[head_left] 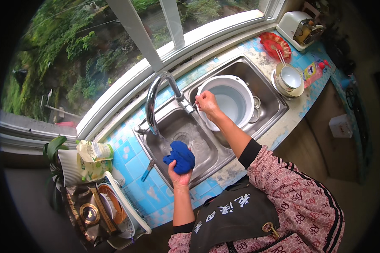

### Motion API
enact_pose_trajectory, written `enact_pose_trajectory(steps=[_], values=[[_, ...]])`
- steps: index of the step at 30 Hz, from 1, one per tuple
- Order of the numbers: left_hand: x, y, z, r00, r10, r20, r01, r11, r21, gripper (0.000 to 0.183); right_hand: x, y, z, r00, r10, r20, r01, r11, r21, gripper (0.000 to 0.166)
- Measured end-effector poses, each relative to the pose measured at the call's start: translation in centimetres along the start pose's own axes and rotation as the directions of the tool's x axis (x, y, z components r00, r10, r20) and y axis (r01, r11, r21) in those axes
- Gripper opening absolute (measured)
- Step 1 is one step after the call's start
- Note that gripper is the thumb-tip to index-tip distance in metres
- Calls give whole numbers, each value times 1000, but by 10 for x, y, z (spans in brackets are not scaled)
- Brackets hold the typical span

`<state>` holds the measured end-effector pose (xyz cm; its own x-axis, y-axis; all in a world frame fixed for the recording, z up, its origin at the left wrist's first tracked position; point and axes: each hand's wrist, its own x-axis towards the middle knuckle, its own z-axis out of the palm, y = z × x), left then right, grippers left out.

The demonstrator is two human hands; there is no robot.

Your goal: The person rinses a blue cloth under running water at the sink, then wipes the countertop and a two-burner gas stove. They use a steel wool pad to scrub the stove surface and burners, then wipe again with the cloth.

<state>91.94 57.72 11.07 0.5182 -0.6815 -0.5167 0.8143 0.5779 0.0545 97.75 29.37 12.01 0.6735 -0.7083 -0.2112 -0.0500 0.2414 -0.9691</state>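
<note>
A bunched blue cloth rests in my left hand, over the left basin of a stainless steel double sink. Beside the cloth, water runs from the curved chrome faucet. My right hand has its fingers closed on the faucet's lever, near the rim of a white plastic basin. That basin stands in the right sink bowl and holds water. Metal drain parts lie beside it.
Right of the sink stand stacked bowls, a red dish and a dish soap bottle. A blue-handled tool lies left of the sink, near a dish rack and green-white pouches. A window runs behind.
</note>
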Motion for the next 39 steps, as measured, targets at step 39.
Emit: enact_pose_trajectory(steps=[39], values=[[17,-21,12,966,95,-241,92,743,663,38,-68,50,49,244,543,804,-306,829,-467,84]])
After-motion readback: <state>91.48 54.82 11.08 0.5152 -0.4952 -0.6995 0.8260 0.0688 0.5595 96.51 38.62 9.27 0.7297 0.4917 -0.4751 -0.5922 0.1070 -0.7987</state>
